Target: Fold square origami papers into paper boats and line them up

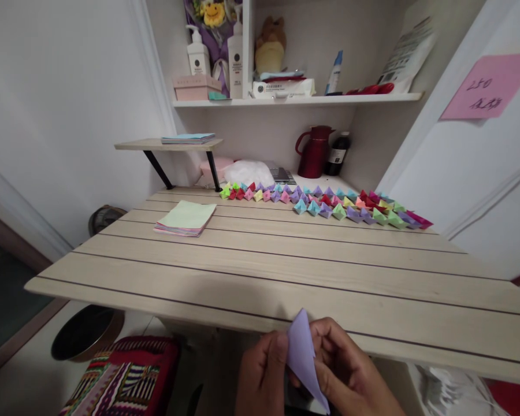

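"Grip?"

"Left hand (262, 370) and right hand (346, 367) both grasp a folded purple paper (302, 352), one on each side, by the table's (242, 260) near edge."

"And on the table?"

"A stack of coloured paper (186, 217) toward its left end; rows of small folded paper pieces (339, 212) along its far side — many colours."

"Beyond?"

"Past the table's far edge — a dark red jug (314, 155) beside a dark bottle (338, 155)."

You are in a home: beyond your right hand (346, 367) and the slatted desk (242, 248), a shelf (351, 100) holds a plush toy (270, 49) and pump bottles (198, 56), above a red jug (314, 155).
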The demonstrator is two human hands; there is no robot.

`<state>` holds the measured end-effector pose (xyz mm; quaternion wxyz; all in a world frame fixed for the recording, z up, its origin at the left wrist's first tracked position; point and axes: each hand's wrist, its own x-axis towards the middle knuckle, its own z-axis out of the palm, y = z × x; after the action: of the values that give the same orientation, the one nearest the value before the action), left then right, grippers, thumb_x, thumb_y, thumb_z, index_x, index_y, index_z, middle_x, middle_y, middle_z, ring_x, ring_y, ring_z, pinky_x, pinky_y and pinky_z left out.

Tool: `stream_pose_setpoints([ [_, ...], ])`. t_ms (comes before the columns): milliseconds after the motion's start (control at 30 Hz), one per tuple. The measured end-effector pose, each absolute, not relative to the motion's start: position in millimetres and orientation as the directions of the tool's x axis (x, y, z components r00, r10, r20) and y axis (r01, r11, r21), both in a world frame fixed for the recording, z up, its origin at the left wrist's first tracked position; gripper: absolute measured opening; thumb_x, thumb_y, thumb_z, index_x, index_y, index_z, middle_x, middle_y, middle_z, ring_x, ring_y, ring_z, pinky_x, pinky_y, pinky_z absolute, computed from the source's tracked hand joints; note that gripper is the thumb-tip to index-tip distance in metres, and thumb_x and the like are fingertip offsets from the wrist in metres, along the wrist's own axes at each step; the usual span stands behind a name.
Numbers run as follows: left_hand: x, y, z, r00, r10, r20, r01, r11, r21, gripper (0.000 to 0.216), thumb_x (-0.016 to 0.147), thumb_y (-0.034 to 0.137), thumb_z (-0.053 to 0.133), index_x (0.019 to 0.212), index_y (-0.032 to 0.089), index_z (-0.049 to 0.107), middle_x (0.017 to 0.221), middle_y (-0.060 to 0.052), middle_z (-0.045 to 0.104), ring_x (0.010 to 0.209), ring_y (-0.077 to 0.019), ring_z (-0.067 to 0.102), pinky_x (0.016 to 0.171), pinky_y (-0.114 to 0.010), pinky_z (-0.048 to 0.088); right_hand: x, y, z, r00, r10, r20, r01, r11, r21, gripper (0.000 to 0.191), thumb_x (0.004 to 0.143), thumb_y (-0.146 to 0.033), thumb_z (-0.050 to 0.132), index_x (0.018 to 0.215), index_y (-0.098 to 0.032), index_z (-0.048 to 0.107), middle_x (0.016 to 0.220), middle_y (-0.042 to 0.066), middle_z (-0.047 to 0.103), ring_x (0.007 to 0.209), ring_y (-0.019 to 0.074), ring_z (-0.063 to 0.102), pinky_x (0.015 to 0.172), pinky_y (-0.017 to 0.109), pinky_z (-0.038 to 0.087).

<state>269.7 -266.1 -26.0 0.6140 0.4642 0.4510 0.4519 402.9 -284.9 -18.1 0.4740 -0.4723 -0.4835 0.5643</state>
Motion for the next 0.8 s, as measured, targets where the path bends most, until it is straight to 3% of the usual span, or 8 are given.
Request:
stream_pose_setpoints([
  [267,267,-268,-29,0.221,0.97,-0.098,-0.078,0.118,0.99,0.054,0.085,0.064,0.044,0.061,0.017,0.053,0.055,0.002,0.044,0.054,-0.0115,0.04,0.053,-0.022,0.03,403,-285,-18,-0.125,0.988,-0.091,-0.144,-0.109,-0.984,0.021,0.08,-0.032,0.067,0.077,-0.022,0.048,0.065,-0.005,0.049,0.059,0.0114,0.046,0.054,0.02,0.038],
  [500,261,-263,-30,0.324,0.945,0.036,0.057,-0.058,0.997,0.053,0.089,0.059,0.041,0.067,0.016,0.063,0.056,0.001,0.048,0.053,-0.0117,0.043,0.053,-0.022,0.036,406,-284,-19,-0.186,0.974,-0.132,-0.145,-0.16,-0.976,0.032,0.076,-0.039,0.07,0.072,-0.021,0.043,0.06,-0.008,0.042,0.049,0.0066,0.034,0.045,0.016,0.031],
  [600,259,-261,-30,0.305,0.948,0.088,0.117,-0.129,0.985,0.05,0.091,0.056,0.038,0.099,0.017,0.069,0.065,-0.002,0.06,0.057,-0.0139,0.05,0.055,-0.023,0.041,405,-285,-18,-0.079,0.987,-0.143,-0.082,-0.15,-0.985,0.028,0.076,-0.039,0.068,0.075,-0.021,0.047,0.063,-0.006,0.044,0.053,0.009,0.039,0.047,0.017,0.035],
  [667,259,-260,-33,0.197,0.972,0.129,0.227,-0.173,0.958,0.05,0.091,0.051,0.04,0.124,0.018,0.058,0.076,-0.004,0.065,0.063,-0.0158,0.056,0.06,-0.025,0.045,403,-285,-19,0.026,0.995,-0.101,-0.003,-0.101,-0.995,0.025,0.077,-0.038,0.066,0.075,-0.021,0.047,0.065,-0.005,0.046,0.058,0.0108,0.042,0.051,0.019,0.039],
  [800,262,-262,-45,-0.05,0.931,0.362,0.478,-0.296,0.827,0.043,0.091,0.033,0.045,0.132,0.02,0.047,0.095,-0.008,0.063,0.075,-0.0175,0.061,0.071,-0.03,0.05,399,-283,-26,0.183,0.982,0.044,0.169,0.013,-0.985,0.024,0.079,-0.035,0.06,0.069,-0.022,0.043,0.064,-0.004,0.044,0.058,0.0117,0.041,0.053,0.02,0.039],
])
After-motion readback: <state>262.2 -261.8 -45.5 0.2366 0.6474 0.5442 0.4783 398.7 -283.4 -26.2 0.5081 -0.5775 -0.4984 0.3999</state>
